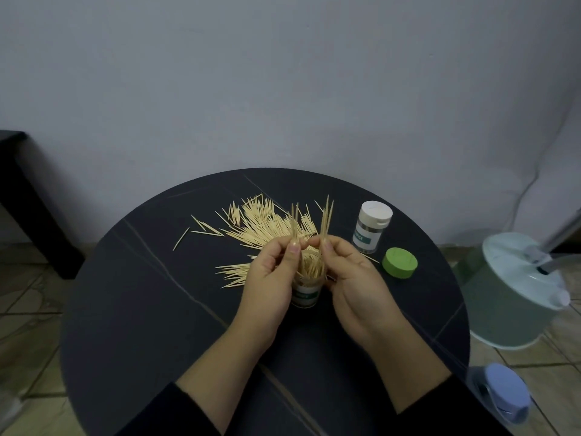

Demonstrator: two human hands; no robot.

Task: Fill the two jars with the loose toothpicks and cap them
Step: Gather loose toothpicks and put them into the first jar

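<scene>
Toothpicks [267, 225] lie mostly in a loose fan-shaped heap on the far middle of the round dark table [157, 309], with a smaller bunch just left of the hands. The open jar [306, 292] stands upright between both hands, close to the person, and sticks are already standing in it. The left hand [270, 278] pinches a few sticks upright between thumb and fingertips. The right hand [349, 278] pinches its own small bunch the same way. Both bunches point up over the jar mouth, likely held vertical so they drop in lengthwise. The green cap [400, 262] lies just right of the hands, probably kept within reach for closing. A second jar [371, 228] with a white lid on stands behind it; how full it is can't be told.
</scene>
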